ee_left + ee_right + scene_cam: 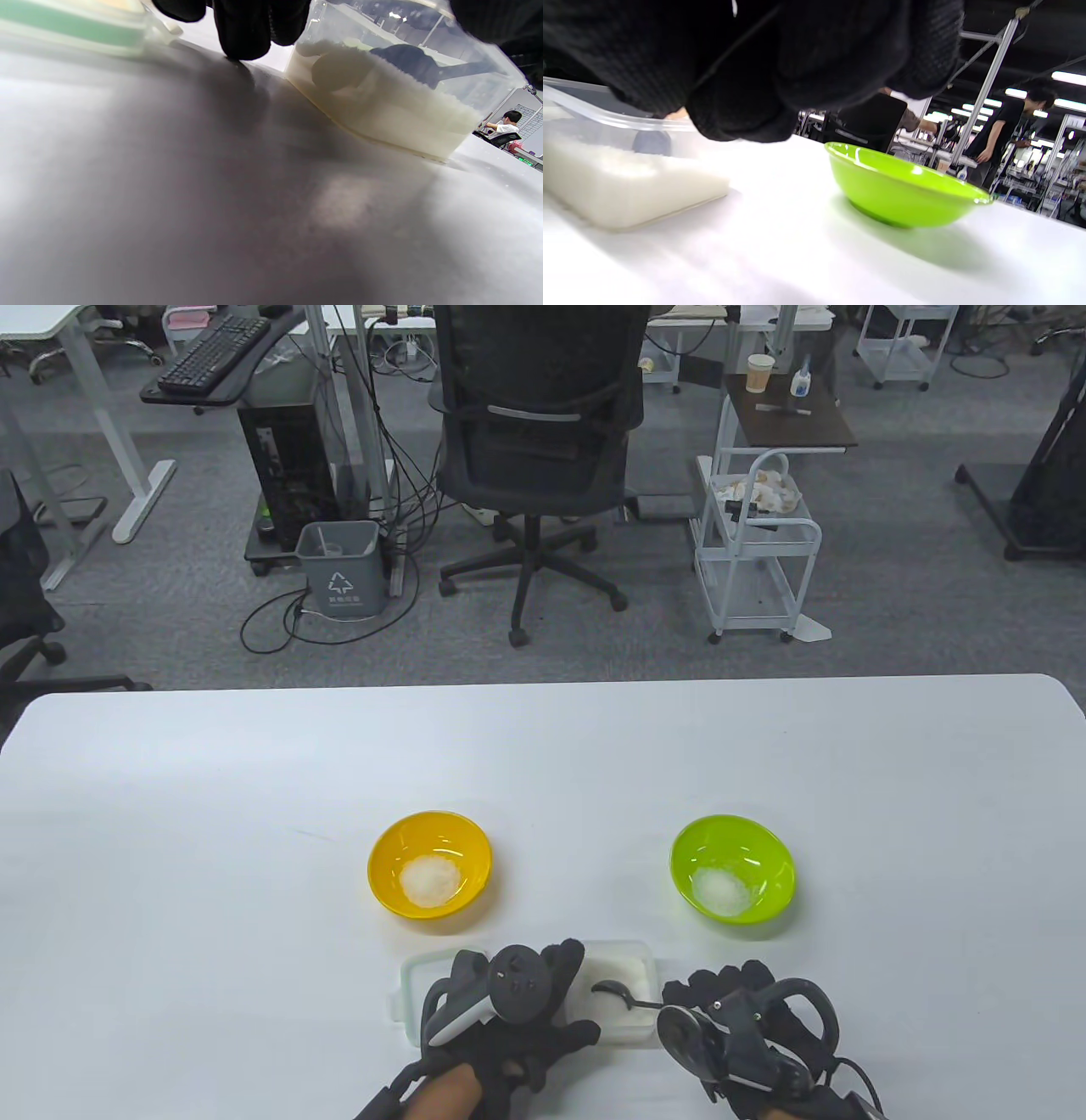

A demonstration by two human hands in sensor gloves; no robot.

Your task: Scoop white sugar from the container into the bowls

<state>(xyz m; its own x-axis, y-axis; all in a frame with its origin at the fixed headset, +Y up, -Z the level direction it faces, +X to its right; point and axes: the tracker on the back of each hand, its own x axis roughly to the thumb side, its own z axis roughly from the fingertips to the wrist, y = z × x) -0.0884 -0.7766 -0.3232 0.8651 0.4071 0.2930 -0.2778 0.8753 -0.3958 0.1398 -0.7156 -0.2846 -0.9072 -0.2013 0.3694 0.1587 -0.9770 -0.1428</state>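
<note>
I see the white table (254,831) filling the lower half of the table view, and on it three vessels. The largest is one clear plastic container (624,984) at the bottom centre, holding a bed of white sugar (394,114) that the left wrist view shows lying as a thick layer against its wall. A lid (413,993) lies just beside it on its left, partly under my left hand (509,1010). Above it stand two bowls, well apart: one yellow bowl (430,871) left of centre and one green bowl (733,876) right of centre, each with a small mound of sugar in its bottom. One dark spoon (615,991) rests with its bowl over the sugar in the container, its handle running right into my right hand (738,1027), which grips it at the container's right edge with the fingers curled round the handle. My left hand rests against the container's left side, fingertips (242,34) touching the table beside it; whether those fingers clasp the wall I cannot tell.
</note>
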